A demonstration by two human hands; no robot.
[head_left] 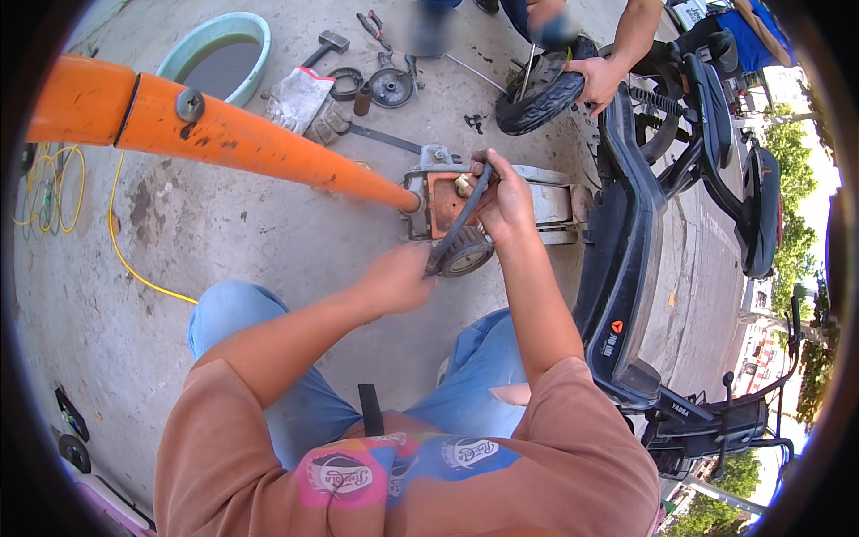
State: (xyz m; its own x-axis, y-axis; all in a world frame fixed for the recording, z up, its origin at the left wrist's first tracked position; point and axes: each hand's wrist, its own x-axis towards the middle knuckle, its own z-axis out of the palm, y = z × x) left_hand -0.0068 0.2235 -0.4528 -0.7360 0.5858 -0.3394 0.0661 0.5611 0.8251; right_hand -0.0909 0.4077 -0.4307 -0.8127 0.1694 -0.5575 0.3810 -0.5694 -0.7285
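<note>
Head view: the right hand (506, 204) grips a tube (469, 210), the left hand (400, 277) seemingly its nearer end, jack (441, 191) beneath them; handling it likely calls for both.

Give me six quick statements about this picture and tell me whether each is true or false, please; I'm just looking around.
1. The right hand holds a dark tube. True.
2. The long pole is blue. False: it is orange.
3. The basin has dark liquid in it. True.
4. The hammer lies in the basin. False: it lies on the ground outside it.
5. The left hand grips the pole. False: it is at the lower end of the dark tube.
6. Another person's hand touches a black tire. True.
</note>
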